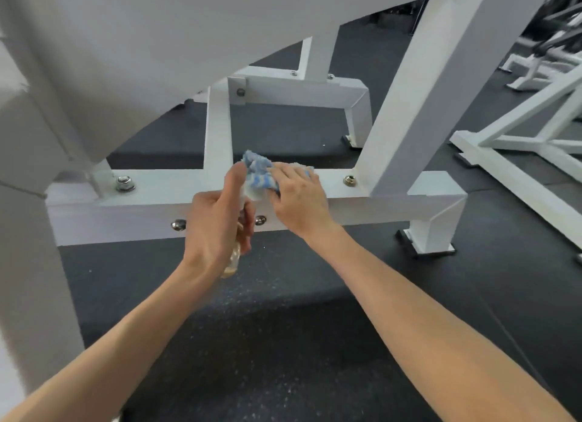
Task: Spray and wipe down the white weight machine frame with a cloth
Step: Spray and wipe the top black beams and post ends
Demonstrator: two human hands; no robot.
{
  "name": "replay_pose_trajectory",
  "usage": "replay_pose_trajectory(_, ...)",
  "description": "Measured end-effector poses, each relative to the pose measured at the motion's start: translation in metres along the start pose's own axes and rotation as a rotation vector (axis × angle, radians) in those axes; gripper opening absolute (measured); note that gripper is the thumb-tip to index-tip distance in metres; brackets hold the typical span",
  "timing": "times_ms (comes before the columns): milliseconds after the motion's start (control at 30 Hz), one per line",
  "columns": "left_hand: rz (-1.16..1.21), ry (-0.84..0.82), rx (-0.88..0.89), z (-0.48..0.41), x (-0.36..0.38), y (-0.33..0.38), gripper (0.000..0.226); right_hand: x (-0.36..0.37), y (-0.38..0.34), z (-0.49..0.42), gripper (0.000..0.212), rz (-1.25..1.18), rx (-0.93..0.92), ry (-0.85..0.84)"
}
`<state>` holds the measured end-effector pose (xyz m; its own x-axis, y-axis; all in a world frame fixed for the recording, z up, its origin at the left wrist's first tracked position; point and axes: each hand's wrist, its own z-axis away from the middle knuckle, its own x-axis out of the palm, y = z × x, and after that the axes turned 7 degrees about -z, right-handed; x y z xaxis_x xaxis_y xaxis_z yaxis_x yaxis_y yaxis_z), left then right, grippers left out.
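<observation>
Cloth (pixel 259 174) sits on the low bar of the frame (pixel 141 195) under our right hand (pixel 299 198), fingers flat and pressed together; our left hand (pixel 217 220) curls its fingers round the spray bottle (pixel 233 259). We should press evenly and sweep right, where open bar runs to the bolt (pixel 349 180); the upright (pixel 217 132) crowds the left.

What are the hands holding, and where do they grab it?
The left hand grips a spray bottle around its middle. The right hand presses flat on top of the blue cloth on the white frame.
</observation>
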<state>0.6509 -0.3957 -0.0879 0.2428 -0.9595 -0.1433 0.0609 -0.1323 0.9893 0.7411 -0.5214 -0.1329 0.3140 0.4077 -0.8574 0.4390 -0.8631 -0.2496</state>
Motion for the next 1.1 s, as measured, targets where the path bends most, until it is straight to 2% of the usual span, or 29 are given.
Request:
replay_pose_trajectory(100, -0.035, -0.022, 0.017, -0.005, -0.006, 0.004, 0.069, -0.016, 0.061, 0.015, 0.042, 0.062, 0.092, 0.166)
replay_pose_trajectory(167, -0.018, -0.024, 0.001, -0.014, -0.009, 0.008, 0.067, -0.022, 0.077, 0.020, 0.040, 0.061, 0.106, 0.131)
replay_pose_trajectory(300, -0.011, -0.142, -0.036, -0.025, -0.003, 0.022, 0.064, -0.011, 0.064, 0.015, 0.025, 0.043, 0.245, 0.163)
replay_pose_trajectory(433, -0.027, -0.226, -0.058, -0.034, -0.006, 0.036, 0.066, -0.014, 0.053, 0.017, 0.031, 0.127, 0.234, 0.156)
replay_pose_trajectory(533, -0.008, -0.207, -0.083, -0.040, 0.006, 0.044, 0.064, -0.013, 0.043, 0.024, 0.041, 0.183, 0.186, 0.184)
replay_pose_trajectory(600, 0.041, -0.177, -0.075, -0.043, 0.023, 0.051, 0.063, -0.004, 0.029, 0.035, 0.048, 0.164, 0.074, 0.179)
replay_pose_trajectory(733, 0.018, -0.182, -0.021, -0.044, 0.050, 0.064, 0.062, 0.022, 0.011, 0.047, 0.051, 0.130, -0.315, 0.144)
replay_pose_trajectory(833, -0.086, -0.212, -0.001, -0.046, 0.052, 0.060, 0.064, 0.026, 0.046, 0.052, 0.056, 0.247, -0.444, 0.170)
replay_pose_trajectory(1000, -0.235, -0.225, 0.082, -0.054, 0.040, 0.055, 0.069, 0.005, 0.146, 0.079, 0.055, 0.333, -0.241, 0.329)
replay_pose_trajectory(1100, -0.242, -0.200, 0.090, -0.058, 0.050, 0.063, 0.067, 0.015, 0.123, 0.080, 0.066, 0.197, -0.116, 0.377)
